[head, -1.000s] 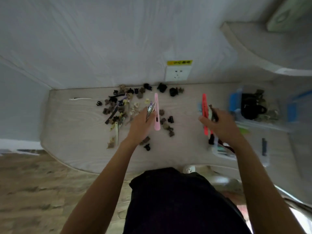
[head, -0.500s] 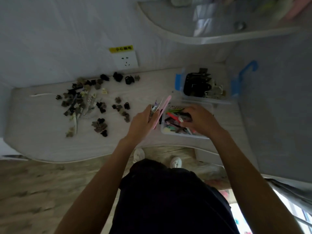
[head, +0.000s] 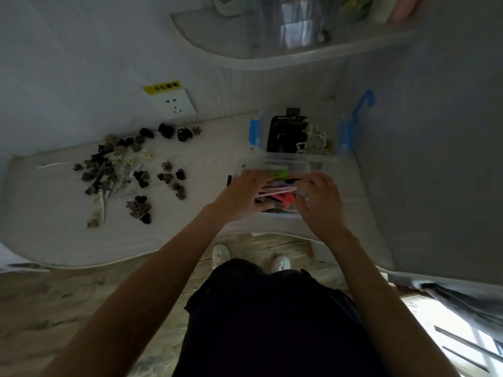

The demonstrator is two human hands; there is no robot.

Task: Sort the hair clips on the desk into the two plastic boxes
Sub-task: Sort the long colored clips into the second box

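- Counter [head: 54,240]: pale, wide, flat. I see the loose hair clips in a pile [head: 119,172] on its left half, well apart from the boxes on the right.
- Far box [head: 344,137], clear with blue latches: big black claw clips [head: 285,133] inside. I'd judge these rigid and bulky, best pinched at the spring end.
- Near box [head: 277,216], clear plastic, just in front of the far one: holds long flat clips. Probably light enough to slide if I push it.
- Left hand [head: 242,195]: over the near box, fingers reaching in at the long pink clip [head: 275,190]. I cannot tell whether it grips the clip or only rests on it.
- Right hand [head: 319,201]: over the box's right end, fingers curled down. Whether anything is held is hidden, so I cannot tell.
- Pink clip: thin, stiff, likely slick plastic. I'd hold it mid-length.
- Small claw clips [head: 138,208] on the counter: tiny, light, toothed, likely to snag each other. I'd take each one at its wings.
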